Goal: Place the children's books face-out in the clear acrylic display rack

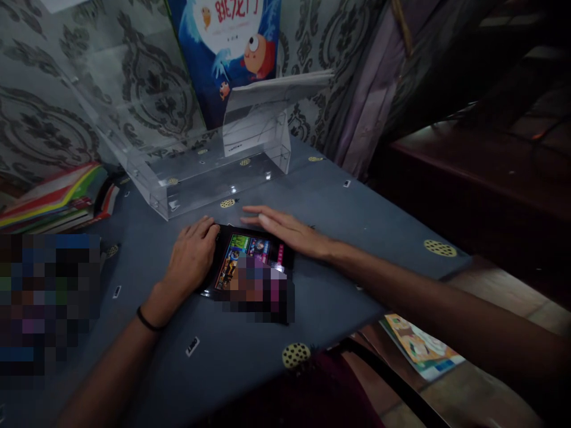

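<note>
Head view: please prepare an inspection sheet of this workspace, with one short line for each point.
Surface: blue-grey tabletop with pineapple prints.
Things in hand: dark flat item with colourful pictures, partly pixelated.
Clutter: stacked books at left; clear stand with a white booklet.
Hands: left hand at the item's left edge; right hand, fingers extended, over its upper right part, contact unclear.
Cables: none certain; right side too dark.
Surroundings: patterned backdrop, fish picture book behind; printed booklet below the tabletop.

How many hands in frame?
2. The left hand is at the left edge of the dark printed item; the right hand is at its far right corner. The dark area at right could hide more.
</note>
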`<state>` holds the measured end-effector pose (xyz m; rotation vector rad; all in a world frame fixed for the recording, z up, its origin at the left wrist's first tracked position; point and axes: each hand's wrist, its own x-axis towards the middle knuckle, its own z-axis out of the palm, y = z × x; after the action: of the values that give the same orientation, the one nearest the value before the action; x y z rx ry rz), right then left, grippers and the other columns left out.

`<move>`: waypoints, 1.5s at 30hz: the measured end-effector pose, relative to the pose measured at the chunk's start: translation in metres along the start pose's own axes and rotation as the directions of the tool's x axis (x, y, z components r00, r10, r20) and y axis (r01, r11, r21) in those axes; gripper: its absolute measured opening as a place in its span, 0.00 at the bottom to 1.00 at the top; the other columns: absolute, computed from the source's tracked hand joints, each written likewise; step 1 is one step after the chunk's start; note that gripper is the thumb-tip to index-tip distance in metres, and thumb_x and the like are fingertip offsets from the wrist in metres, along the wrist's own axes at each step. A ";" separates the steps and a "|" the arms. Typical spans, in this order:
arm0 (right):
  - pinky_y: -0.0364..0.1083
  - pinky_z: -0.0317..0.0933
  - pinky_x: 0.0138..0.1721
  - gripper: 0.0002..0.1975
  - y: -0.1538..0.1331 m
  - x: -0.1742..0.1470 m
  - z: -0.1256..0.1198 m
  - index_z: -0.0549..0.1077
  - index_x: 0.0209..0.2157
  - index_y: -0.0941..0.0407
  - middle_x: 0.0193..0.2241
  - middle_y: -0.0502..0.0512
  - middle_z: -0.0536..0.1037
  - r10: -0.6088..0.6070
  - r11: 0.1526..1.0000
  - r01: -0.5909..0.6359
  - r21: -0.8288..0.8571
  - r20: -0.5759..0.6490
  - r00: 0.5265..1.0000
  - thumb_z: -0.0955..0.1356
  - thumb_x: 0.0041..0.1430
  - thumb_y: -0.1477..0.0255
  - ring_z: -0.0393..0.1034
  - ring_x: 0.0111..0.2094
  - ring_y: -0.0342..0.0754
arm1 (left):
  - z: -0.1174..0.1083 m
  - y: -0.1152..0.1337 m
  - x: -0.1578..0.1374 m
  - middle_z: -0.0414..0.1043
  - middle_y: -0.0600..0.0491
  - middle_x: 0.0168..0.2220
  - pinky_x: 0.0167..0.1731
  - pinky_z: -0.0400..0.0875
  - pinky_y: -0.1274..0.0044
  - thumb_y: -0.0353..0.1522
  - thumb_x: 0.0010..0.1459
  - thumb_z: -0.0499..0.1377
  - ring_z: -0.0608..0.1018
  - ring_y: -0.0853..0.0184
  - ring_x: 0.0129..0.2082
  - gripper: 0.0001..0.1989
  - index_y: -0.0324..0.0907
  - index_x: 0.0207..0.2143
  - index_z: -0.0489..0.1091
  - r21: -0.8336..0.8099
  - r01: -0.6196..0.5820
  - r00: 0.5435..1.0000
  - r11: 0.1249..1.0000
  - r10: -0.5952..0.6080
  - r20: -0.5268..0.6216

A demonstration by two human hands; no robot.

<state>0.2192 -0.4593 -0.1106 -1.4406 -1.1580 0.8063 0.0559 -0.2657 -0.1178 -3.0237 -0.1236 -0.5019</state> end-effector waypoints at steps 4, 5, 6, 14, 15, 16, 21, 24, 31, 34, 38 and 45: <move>0.62 0.50 0.69 0.27 0.006 0.008 -0.001 0.64 0.63 0.55 0.59 0.64 0.75 0.065 0.959 -0.036 0.281 -0.096 0.993 0.56 0.73 0.54 0.65 0.64 0.53 | -0.007 0.031 0.007 0.73 0.44 0.51 0.53 0.72 0.61 0.31 0.71 0.49 0.75 0.57 0.50 0.15 0.40 0.53 0.70 -0.115 -0.143 0.988 0.983 0.148 0.033; 0.62 0.50 0.69 0.27 0.007 0.009 -0.001 0.64 0.62 0.56 0.58 0.64 0.75 0.081 0.947 -0.045 0.318 -0.102 0.991 0.55 0.73 0.55 0.66 0.63 0.53 | -0.009 0.041 0.010 0.72 0.45 0.51 0.53 0.71 0.61 0.32 0.71 0.49 0.74 0.58 0.50 0.15 0.41 0.55 0.70 -0.164 -0.172 0.982 0.971 0.183 0.054; 0.62 0.49 0.69 0.27 0.007 0.009 -0.001 0.64 0.62 0.56 0.58 0.64 0.75 0.097 0.938 -0.057 0.342 -0.101 0.990 0.54 0.74 0.55 0.66 0.63 0.53 | -0.010 0.050 0.012 0.71 0.45 0.51 0.52 0.71 0.61 0.34 0.71 0.49 0.73 0.57 0.50 0.16 0.42 0.56 0.69 -0.209 -0.199 0.973 0.957 0.219 0.076; 0.63 0.49 0.69 0.30 0.006 0.010 0.000 0.68 0.59 0.56 0.55 0.64 0.78 0.110 0.927 -0.061 0.369 -0.113 0.987 0.56 0.71 0.49 0.67 0.62 0.55 | -0.025 0.084 0.009 0.65 0.44 0.58 0.57 0.67 0.57 0.36 0.71 0.50 0.67 0.54 0.58 0.19 0.47 0.62 0.66 -0.338 -0.324 0.903 0.884 0.396 0.170; 0.63 0.50 0.69 0.30 0.007 0.010 0.000 0.68 0.59 0.56 0.55 0.64 0.77 0.107 0.928 -0.059 0.367 -0.113 0.988 0.56 0.71 0.49 0.67 0.62 0.55 | -0.027 0.084 0.005 0.65 0.43 0.58 0.57 0.67 0.57 0.37 0.71 0.51 0.67 0.54 0.58 0.19 0.48 0.61 0.66 -0.341 -0.337 0.896 0.877 0.411 0.171; 0.62 0.50 0.69 0.29 0.008 0.011 0.000 0.68 0.59 0.56 0.55 0.64 0.77 0.104 0.929 -0.056 0.365 -0.112 0.988 0.57 0.71 0.50 0.67 0.62 0.55 | -0.029 0.084 -0.001 0.65 0.44 0.59 0.57 0.67 0.56 0.37 0.70 0.52 0.67 0.54 0.59 0.19 0.48 0.61 0.66 -0.345 -0.349 0.890 0.871 0.424 0.170; 0.62 0.54 0.67 0.28 0.009 0.009 0.001 0.69 0.58 0.55 0.56 0.63 0.76 0.095 0.940 -0.063 0.336 -0.080 0.992 0.58 0.71 0.50 0.66 0.62 0.55 | -0.034 0.087 -0.025 0.65 0.44 0.60 0.60 0.64 0.53 0.42 0.67 0.57 0.67 0.52 0.61 0.19 0.50 0.58 0.70 -0.375 -0.363 0.887 0.853 0.439 0.140; 0.61 0.58 0.65 0.27 0.008 0.007 0.000 0.71 0.56 0.54 0.56 0.62 0.76 0.092 0.957 -0.077 0.281 -0.043 0.995 0.59 0.69 0.49 0.68 0.61 0.55 | -0.037 0.085 -0.033 0.68 0.44 0.59 0.59 0.65 0.54 0.43 0.67 0.57 0.68 0.53 0.60 0.17 0.48 0.54 0.73 -0.389 -0.359 0.900 0.848 0.425 0.095; 0.58 0.71 0.51 0.23 0.011 0.006 -0.005 0.78 0.46 0.53 0.44 0.58 0.82 0.037 0.994 -0.044 0.100 0.071 0.997 0.67 0.63 0.49 0.77 0.44 0.53 | -0.066 0.058 -0.066 0.76 0.51 0.52 0.61 0.68 0.62 0.35 0.69 0.56 0.77 0.64 0.52 0.11 0.46 0.37 0.78 -0.496 -0.225 0.927 0.838 0.341 0.155; 0.55 0.73 0.44 0.20 0.008 0.005 0.001 0.79 0.44 0.53 0.39 0.56 0.83 0.019 1.000 -0.019 0.006 0.071 0.997 0.67 0.63 0.52 0.78 0.39 0.51 | -0.077 0.044 -0.078 0.79 0.52 0.46 0.57 0.72 0.65 0.33 0.68 0.55 0.79 0.65 0.47 0.16 0.44 0.27 0.76 -0.529 -0.122 0.953 0.840 0.248 0.175; 0.57 0.70 0.51 0.16 0.003 0.011 0.016 0.79 0.45 0.52 0.44 0.56 0.83 -0.159 0.954 0.162 -0.252 0.032 0.987 0.65 0.66 0.60 0.77 0.46 0.53 | -0.081 0.032 -0.081 0.77 0.53 0.29 0.38 0.76 0.73 0.33 0.70 0.52 0.78 0.68 0.31 0.19 0.42 0.26 0.74 -0.595 -0.045 0.973 0.802 0.170 0.156; 0.65 0.46 0.69 0.24 0.017 0.051 0.035 0.69 0.62 0.56 0.66 0.61 0.65 -0.264 0.748 0.350 -0.564 0.232 0.936 0.62 0.69 0.61 0.55 0.69 0.57 | -0.053 0.022 -0.082 0.75 0.44 0.53 0.52 0.75 0.65 0.34 0.70 0.53 0.77 0.60 0.52 0.13 0.42 0.52 0.71 -0.318 0.058 0.998 0.946 -0.061 0.002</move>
<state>0.2062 -0.3993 -0.1289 -1.6433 -1.8197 0.3037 -0.0367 -0.2975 -0.0957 -3.3414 -0.1474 -0.5914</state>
